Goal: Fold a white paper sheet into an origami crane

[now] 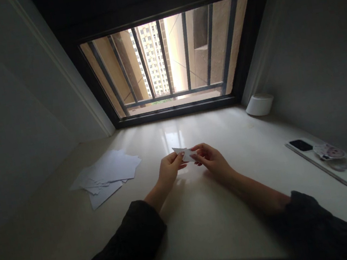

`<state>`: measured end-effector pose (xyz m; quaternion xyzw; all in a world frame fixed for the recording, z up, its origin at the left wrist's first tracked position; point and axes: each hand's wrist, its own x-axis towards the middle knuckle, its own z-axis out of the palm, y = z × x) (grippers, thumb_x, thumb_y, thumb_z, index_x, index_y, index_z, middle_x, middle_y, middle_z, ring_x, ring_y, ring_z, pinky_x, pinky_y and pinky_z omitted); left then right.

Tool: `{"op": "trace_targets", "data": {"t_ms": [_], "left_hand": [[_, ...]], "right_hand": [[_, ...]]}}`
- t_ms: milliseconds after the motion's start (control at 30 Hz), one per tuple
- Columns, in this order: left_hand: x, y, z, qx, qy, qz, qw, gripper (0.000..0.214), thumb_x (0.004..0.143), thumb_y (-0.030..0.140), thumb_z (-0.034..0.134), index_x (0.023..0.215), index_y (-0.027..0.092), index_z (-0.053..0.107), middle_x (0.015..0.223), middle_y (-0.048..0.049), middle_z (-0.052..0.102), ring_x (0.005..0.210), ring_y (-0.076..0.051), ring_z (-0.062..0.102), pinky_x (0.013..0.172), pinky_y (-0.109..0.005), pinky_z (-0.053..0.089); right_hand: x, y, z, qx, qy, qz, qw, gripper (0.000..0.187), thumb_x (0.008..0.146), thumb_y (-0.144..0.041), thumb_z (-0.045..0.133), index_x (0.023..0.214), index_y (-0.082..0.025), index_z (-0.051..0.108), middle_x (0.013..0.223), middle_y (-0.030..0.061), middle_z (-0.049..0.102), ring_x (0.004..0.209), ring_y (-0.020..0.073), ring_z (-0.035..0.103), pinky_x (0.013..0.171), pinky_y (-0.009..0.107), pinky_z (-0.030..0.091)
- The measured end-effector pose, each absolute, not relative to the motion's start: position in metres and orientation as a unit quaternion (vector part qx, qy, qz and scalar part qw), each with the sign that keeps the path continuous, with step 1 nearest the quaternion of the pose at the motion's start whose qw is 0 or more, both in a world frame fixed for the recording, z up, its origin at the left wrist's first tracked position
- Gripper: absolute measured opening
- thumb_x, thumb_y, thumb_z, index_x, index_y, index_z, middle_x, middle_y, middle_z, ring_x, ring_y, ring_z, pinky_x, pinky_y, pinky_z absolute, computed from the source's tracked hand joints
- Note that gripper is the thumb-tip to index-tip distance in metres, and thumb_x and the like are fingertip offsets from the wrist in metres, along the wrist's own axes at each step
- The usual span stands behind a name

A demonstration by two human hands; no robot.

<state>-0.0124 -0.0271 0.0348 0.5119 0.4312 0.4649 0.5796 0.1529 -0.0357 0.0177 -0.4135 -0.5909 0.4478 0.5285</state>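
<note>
A small folded piece of white paper (186, 154) is held up between my two hands, above the pale sill. Its pointed corner sticks out to the upper left. My left hand (170, 165) pinches its left side, thumb on top. My right hand (209, 157) grips the right side between thumb and fingers, covering part of that end. How the paper is folded underneath cannot be seen.
A loose pile of white paper sheets (113, 168) lies on the white sill (205, 230) to the left. On the right rests a phone (333, 162) with a grip attached. A white cylindrical object (259, 104) stands near the barred window (165, 61).
</note>
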Motion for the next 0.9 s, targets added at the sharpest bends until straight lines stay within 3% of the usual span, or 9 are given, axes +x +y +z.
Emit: {"op": "trace_targets", "data": {"t_ms": [233,600,733,900], "left_hand": [[-0.0132,-0.0241,0.0334,0.494,0.436,0.481,0.578,0.04,0.074,0.042,0.065,0.101,0.014,0.069,0.09,-0.0091,0.07,0.082,-0.02,0.065,0.076,-0.033,0.052],[-0.0126,-0.0235,0.0367,0.437,0.445,0.505,0.597,0.037,0.072,0.037,0.068,0.099,0.012,0.069,0.089,-0.009,0.071,0.08,-0.019,0.066,0.08,-0.036,0.052],[-0.013,-0.0227,0.0378,0.414,0.454,0.498,0.612,0.039,0.073,0.034,0.067,0.105,0.011,0.066,0.091,-0.0098,0.07,0.079,-0.019,0.067,0.082,-0.035,0.052],[-0.0129,-0.0248,0.0414,0.458,0.44,0.493,0.594,0.048,0.075,0.043,0.064,0.113,0.014,0.062,0.095,-0.0098,0.069,0.084,-0.021,0.067,0.081,-0.036,0.051]], "right_hand": [[0.1525,-0.0352,0.0165,-0.418,-0.626,0.42,0.507,0.036,0.072,-0.042,0.067,0.1,-0.022,0.058,0.079,0.0009,0.06,0.066,0.0147,0.059,0.06,0.029,0.051],[0.1568,-0.0413,0.0203,-0.431,-0.752,0.212,0.451,0.029,0.079,-0.033,0.063,0.108,-0.03,0.064,0.099,0.0041,0.066,0.07,0.0159,0.061,0.067,0.033,0.053],[0.1576,-0.0414,0.0212,-0.444,-0.755,0.161,0.456,0.021,0.085,-0.032,0.055,0.1,-0.031,0.069,0.105,0.0042,0.065,0.075,0.0164,0.062,0.07,0.034,0.052],[0.1561,-0.0418,0.0253,-0.441,-0.705,0.215,0.512,0.019,0.082,-0.037,0.057,0.09,-0.028,0.072,0.094,0.0054,0.067,0.077,0.0182,0.062,0.063,0.031,0.052]]}}
